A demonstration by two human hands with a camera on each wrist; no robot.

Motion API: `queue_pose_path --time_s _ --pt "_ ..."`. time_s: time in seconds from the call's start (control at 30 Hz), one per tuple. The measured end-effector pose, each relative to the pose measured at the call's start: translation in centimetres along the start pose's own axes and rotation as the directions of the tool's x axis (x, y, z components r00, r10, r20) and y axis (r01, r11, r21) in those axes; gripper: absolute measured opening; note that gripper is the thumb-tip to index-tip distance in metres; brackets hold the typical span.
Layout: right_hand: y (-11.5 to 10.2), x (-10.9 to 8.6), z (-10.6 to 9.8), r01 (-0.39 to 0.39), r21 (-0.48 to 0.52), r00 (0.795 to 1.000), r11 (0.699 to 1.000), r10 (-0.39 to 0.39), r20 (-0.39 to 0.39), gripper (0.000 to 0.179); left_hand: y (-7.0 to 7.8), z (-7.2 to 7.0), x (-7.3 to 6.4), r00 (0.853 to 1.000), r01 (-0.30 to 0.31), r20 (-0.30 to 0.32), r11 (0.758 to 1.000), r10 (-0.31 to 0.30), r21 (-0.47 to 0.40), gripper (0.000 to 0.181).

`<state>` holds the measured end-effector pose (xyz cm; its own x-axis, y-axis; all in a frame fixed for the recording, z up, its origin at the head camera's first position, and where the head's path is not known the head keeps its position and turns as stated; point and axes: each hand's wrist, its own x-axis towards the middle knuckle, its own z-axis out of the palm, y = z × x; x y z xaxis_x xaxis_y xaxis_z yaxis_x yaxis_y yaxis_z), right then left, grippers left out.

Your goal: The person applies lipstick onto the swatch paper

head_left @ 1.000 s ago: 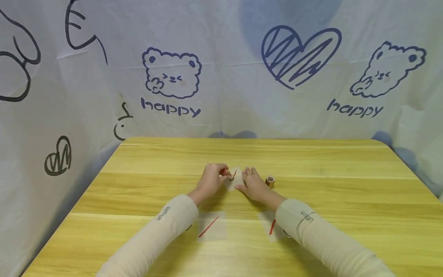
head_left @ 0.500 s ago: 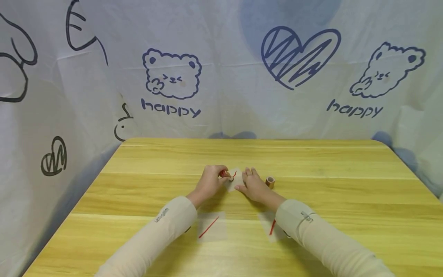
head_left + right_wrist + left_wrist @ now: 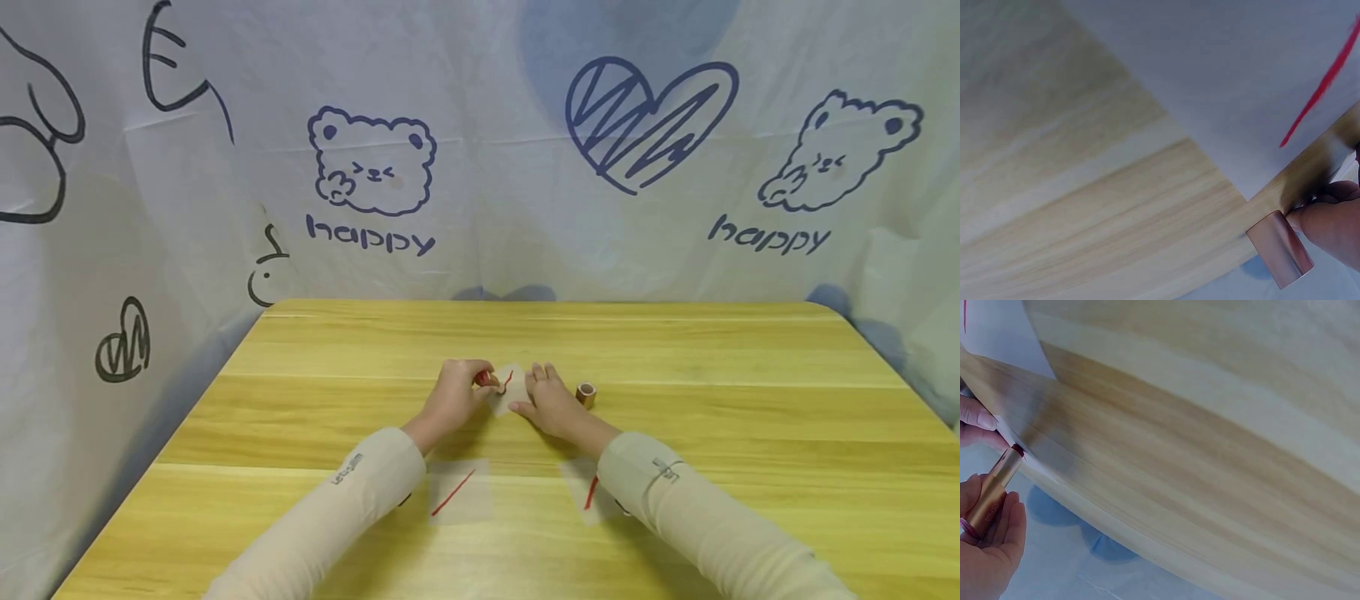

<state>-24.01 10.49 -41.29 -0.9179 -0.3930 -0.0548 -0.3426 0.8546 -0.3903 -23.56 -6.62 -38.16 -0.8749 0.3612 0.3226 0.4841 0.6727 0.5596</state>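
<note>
Little has shifted this past second: my left hand grips a lipstick at 9 o'clock on the far paper; my right hand rests outstretched at 3.

Far paper on table, cap to right

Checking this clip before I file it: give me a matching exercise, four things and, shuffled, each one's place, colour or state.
1. lipstick
2. copper tube
3. right hand
4. left sleeve

A. cream-coloured
B. on the table, right of the right hand
C. rests on the farthest paper sheet
D. held in the left hand

Pairs: 1-D, 2-B, 3-C, 4-A
</note>
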Motion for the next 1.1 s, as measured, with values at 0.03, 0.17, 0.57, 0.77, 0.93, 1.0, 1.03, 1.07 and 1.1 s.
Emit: queue_pose_path --time_s 0.03,0.17,0.57,0.77,0.93,1.0,1.03,1.07,1.1 --pt "0.01 0.0 0.0 0.001 -0.002 1.0 1.0 -0.001 -0.002 0.063 0.02 -0.02 -0.02 1.0 -0.002 -0.002 1.0 0.002 -0.001 0.011" --pt "-0.03 0.03 -0.07 0.002 -0.004 1.0 1.0 -0.002 0.0 0.063 0.06 -0.12 -0.1 1.0 -0.008 0.001 1.0 0.008 0.004 0.011" --pt "-0.06 -0.02 -0.19 0.0 -0.004 1.0 1.0 0.0 0.009 0.064 0.0 -0.18 -0.32 1.0 -0.022 -0.005 1.0 0.022 0.001 0.012" --pt "-0.14 -0.09 -0.21 -0.001 0.003 1.0 1.0 0.001 0.012 0.064 0.07 -0.28 -0.45 1.0 0.005 0.015 1.0 -0.005 -0.001 0.016" --pt "-0.25 -0.13 -0.29 -0.011 0.009 1.0 1.0 0.011 0.019 0.063 0.23 -0.4 -0.59 1.0 -0.001 0.018 1.0 0.001 0.003 0.014" --pt "-0.24 -0.12 -0.26 -0.011 0.011 1.0 1.0 0.01 0.015 0.063 0.28 -0.45 -0.67 1.0 -0.002 0.017 1.0 0.002 0.002 0.013" --pt "-0.23 -0.1 -0.23 -0.01 0.01 1.0 1.0 0.01 0.013 0.063 0.31 -0.47 -0.71 1.0 -0.003 0.017 1.0 0.003 0.0 0.013" --pt "-0.22 -0.08 -0.2 -0.01 0.01 1.0 1.0 0.01 0.013 0.062 0.33 -0.49 -0.75 1.0 -0.003 0.017 1.0 0.003 0.0 0.013" --pt "-0.21 -0.08 -0.18 -0.009 0.01 1.0 1.0 0.009 0.011 0.062 0.34 -0.51 -0.78 1.0 -0.004 0.017 1.0 0.004 0.0 0.013"
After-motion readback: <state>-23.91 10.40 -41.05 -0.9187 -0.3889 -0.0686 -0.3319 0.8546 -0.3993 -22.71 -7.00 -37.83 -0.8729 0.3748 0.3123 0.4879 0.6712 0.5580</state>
